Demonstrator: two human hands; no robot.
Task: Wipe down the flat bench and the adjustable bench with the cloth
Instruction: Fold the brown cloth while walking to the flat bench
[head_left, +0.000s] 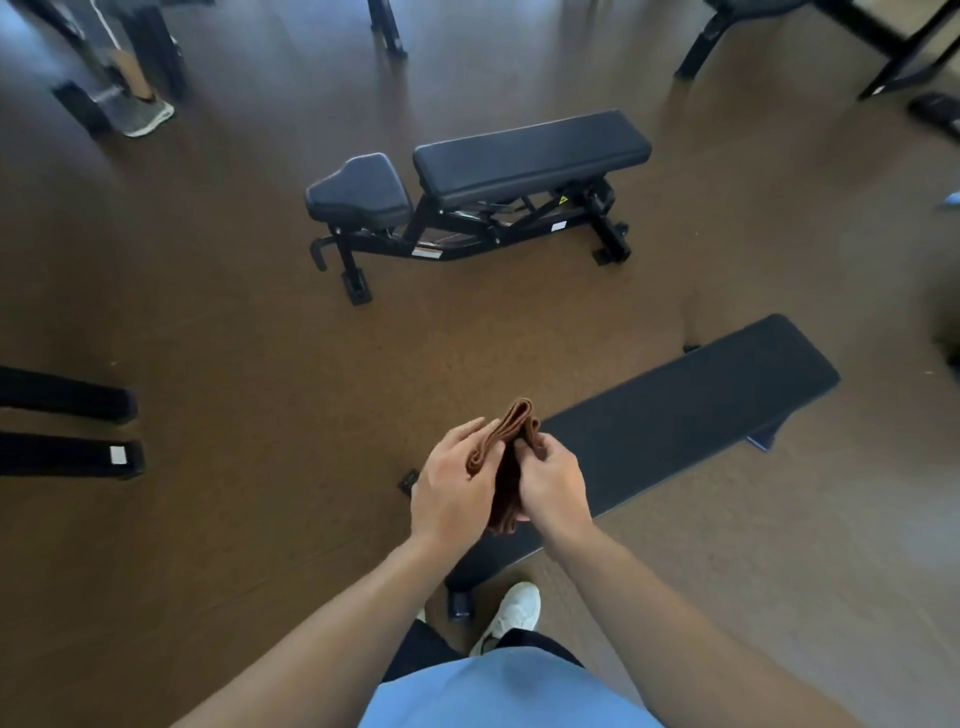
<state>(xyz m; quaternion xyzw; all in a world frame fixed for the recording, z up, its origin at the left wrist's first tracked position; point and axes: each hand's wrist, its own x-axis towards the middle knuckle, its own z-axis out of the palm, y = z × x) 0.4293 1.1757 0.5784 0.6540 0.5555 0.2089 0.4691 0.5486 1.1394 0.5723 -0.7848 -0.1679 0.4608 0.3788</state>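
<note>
A folded brown cloth (511, 457) is held between my two hands in front of me, above the near end of the flat bench. My left hand (454, 486) grips its left side and my right hand (553, 486) grips its right side. The flat bench (685, 410) is a long black pad running from near my feet up to the right. Farther off stands the adjustable bench (530, 153), black, with a separate seat pad (358, 192) at its left end and a black steel frame underneath.
Brown gym floor lies between the two benches. Black equipment feet (72, 426) jut in from the left edge. Another person's shoe (148, 117) and machine legs are at the top left. More black frames (883, 57) stand at the top right. My white shoe (511, 613) is beside the flat bench's foot.
</note>
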